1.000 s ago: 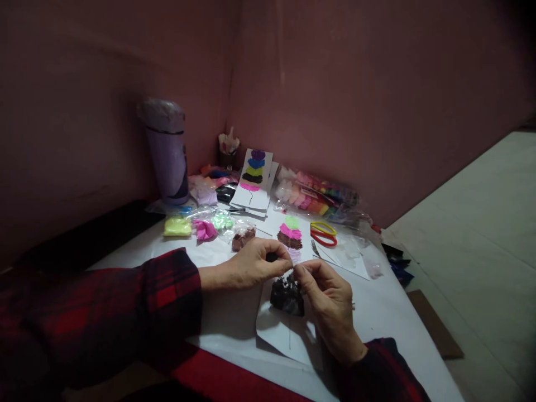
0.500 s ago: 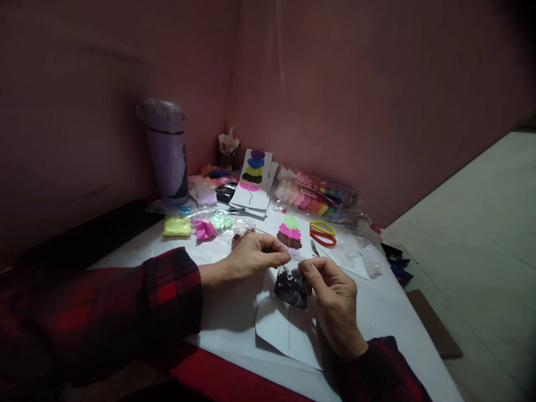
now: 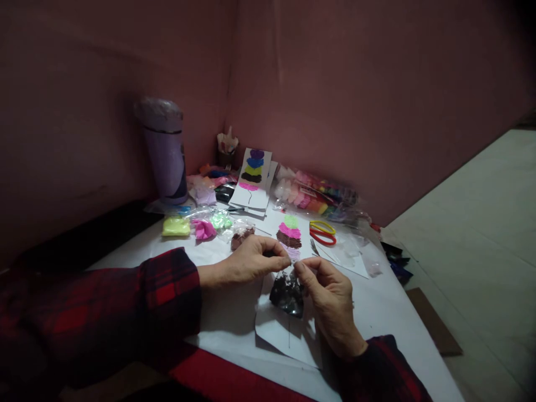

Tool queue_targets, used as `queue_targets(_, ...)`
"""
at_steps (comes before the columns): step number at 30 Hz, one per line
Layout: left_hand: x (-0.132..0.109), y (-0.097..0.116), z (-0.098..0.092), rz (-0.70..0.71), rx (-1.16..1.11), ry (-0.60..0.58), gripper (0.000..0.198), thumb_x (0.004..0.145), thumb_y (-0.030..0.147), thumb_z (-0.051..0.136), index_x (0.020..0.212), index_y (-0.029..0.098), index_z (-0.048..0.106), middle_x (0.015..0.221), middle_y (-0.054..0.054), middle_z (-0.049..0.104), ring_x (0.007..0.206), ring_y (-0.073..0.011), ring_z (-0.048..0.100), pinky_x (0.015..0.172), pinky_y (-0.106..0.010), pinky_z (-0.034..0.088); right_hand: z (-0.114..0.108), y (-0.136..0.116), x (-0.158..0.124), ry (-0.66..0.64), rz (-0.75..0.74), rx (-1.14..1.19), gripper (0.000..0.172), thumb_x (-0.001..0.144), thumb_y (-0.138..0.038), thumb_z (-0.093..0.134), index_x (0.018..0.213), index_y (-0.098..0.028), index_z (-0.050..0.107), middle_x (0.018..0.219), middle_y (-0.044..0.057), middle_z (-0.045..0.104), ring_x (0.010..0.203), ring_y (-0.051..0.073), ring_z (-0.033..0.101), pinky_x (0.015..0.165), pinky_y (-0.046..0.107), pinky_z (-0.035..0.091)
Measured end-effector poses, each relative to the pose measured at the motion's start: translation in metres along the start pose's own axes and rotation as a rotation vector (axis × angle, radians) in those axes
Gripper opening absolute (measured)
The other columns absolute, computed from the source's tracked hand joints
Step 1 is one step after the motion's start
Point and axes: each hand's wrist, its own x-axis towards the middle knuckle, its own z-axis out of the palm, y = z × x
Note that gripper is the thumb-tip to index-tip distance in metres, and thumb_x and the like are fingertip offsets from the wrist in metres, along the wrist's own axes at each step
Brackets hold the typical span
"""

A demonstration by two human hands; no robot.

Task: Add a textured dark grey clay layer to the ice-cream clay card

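Between my two hands hangs a small clear plastic bag [image 3: 287, 295] with black stuff inside, perhaps modelling clay. My left hand [image 3: 253, 259] pinches its top edge from the left. From the right, my right hand [image 3: 329, 298] pinches the same edge, fingertips close to the left ones. Below the bag lies a white paper sheet [image 3: 278, 329] with a thin drawn line. Just beyond my fingers is a card [image 3: 288, 231] with green, pink, brown and lilac bands.
Scissors with yellow and red handles [image 3: 322, 233] and a fork [image 3: 314, 247] lie right of the card. Bags of yellow clay [image 3: 176, 226] and pink clay [image 3: 204, 229] sit left. A purple tumbler [image 3: 166, 156], a striped card [image 3: 252, 176] and a large colourful pack [image 3: 316, 192] stand behind.
The bag has swung slightly down and to the left. My right hand has shifted a little left, closer to my left fingertips, which stay nearly still.
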Motion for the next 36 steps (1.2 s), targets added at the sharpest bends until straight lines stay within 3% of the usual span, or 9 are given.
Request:
queue_targets(6, -0.001, 0.002, 0.001, 0.037, 0.031, -0.018, 0.019, 0.068, 0.027, 0.076, 0.07, 0.012, 0.064, 0.066, 0.0, 0.06, 0.064, -0.0094, 0.052, 0.062, -0.023, 0.041, 0.002, -0.002, -0.002, -0.018, -0.041, 0.0, 0.023, 0.08, -0.037, 0.071, 0.07, -0.017, 0.065, 0.06, -0.002, 0.059, 0.05, 0.01, 0.045, 0.047, 0.023, 0.036)
queue_targets(11, -0.002, 0.005, 0.005, 0.029, 0.036, 0.079, 0.02, 0.067, 0.026, 0.074, 0.063, 0.013, 0.059, 0.059, 0.004, 0.052, 0.057, -0.0071, 0.044, 0.055, -0.021, 0.035, 0.002, -0.003, -0.002, 0.024, -0.045, -0.013, 0.023, 0.081, -0.037, 0.07, 0.07, -0.018, 0.065, 0.063, -0.001, 0.062, 0.051, 0.01, 0.045, 0.049, 0.024, 0.036)
queue_targets(16, 0.001, 0.001, 0.002, 0.003, 0.002, 0.053, 0.025, 0.065, 0.032, 0.076, 0.068, 0.012, 0.062, 0.059, 0.003, 0.054, 0.055, -0.0071, 0.043, 0.053, -0.022, 0.032, -0.003, 0.003, 0.003, 0.045, -0.073, -0.028, 0.024, 0.081, -0.037, 0.07, 0.069, -0.017, 0.065, 0.061, -0.001, 0.061, 0.05, 0.01, 0.044, 0.048, 0.024, 0.035)
queue_targets(20, 0.002, 0.002, 0.0, -0.028, 0.002, 0.119, 0.029, 0.066, 0.037, 0.077, 0.067, 0.013, 0.061, 0.052, 0.004, 0.049, 0.048, -0.0061, 0.039, 0.048, -0.021, 0.028, -0.004, 0.007, 0.007, 0.068, -0.027, 0.027, 0.027, 0.082, -0.042, 0.069, 0.072, -0.017, 0.066, 0.064, 0.0, 0.063, 0.051, 0.009, 0.045, 0.044, 0.022, 0.035)
queue_targets(23, 0.007, 0.009, -0.007, 0.01, 0.014, 0.244, 0.029, 0.066, 0.038, 0.076, 0.068, 0.013, 0.062, 0.057, 0.003, 0.053, 0.047, -0.0056, 0.041, 0.045, -0.02, 0.029, -0.004, 0.009, 0.009, 0.076, 0.013, 0.079, 0.029, 0.083, -0.047, 0.066, 0.089, -0.018, 0.067, 0.074, 0.002, 0.066, 0.053, 0.009, 0.047, 0.041, 0.019, 0.037)
queue_targets(26, 0.018, 0.017, -0.024, 0.089, -0.042, 0.506, 0.028, 0.066, 0.038, 0.075, 0.072, 0.015, 0.061, 0.054, 0.006, 0.049, 0.042, -0.0053, 0.037, 0.043, -0.02, 0.028, -0.003, 0.01, 0.011, 0.127, 0.064, 0.124, 0.033, 0.084, -0.049, 0.064, 0.094, -0.018, 0.064, 0.077, 0.002, 0.066, 0.053, 0.009, 0.047, 0.037, 0.017, 0.039)
queue_targets(29, 0.032, 0.022, -0.049, 0.216, 0.056, 0.759, 0.019, 0.063, 0.029, 0.072, 0.067, 0.014, 0.061, 0.056, 0.004, 0.051, 0.044, -0.006, 0.037, 0.043, -0.021, 0.025, -0.004, 0.009, 0.014, 0.183, 0.086, 0.14, 0.033, 0.085, -0.05, 0.062, 0.089, -0.017, 0.063, 0.072, 0.001, 0.064, 0.049, 0.007, 0.042, 0.031, 0.014, 0.035)
queue_targets(32, 0.041, 0.023, -0.076, 0.289, 0.319, 0.922, 0.013, 0.067, 0.026, 0.067, 0.061, 0.016, 0.061, 0.055, 0.002, 0.05, 0.052, -0.0104, 0.043, 0.049, -0.023, 0.031, -0.006, 0.008, 0.015, 0.198, 0.074, 0.127, 0.033, 0.086, -0.05, 0.06, 0.087, -0.017, 0.063, 0.071, 0.001, 0.064, 0.046, 0.006, 0.038, 0.029, 0.013, 0.032)
queue_targets(36, 0.042, 0.025, -0.091, 0.267, 0.856, 0.919, 0.01, 0.063, 0.015, 0.068, 0.071, 0.017, 0.063, 0.064, -0.005, 0.058, 0.071, -0.0242, 0.057, 0.066, -0.033, 0.042, -0.005, 0.006, 0.014, 0.208, 0.06, 0.135, 0.032, 0.086, -0.048, 0.06, 0.086, -0.016, 0.063, 0.07, 0.002, 0.064, 0.047, 0.007, 0.04, 0.029, 0.013, 0.033)
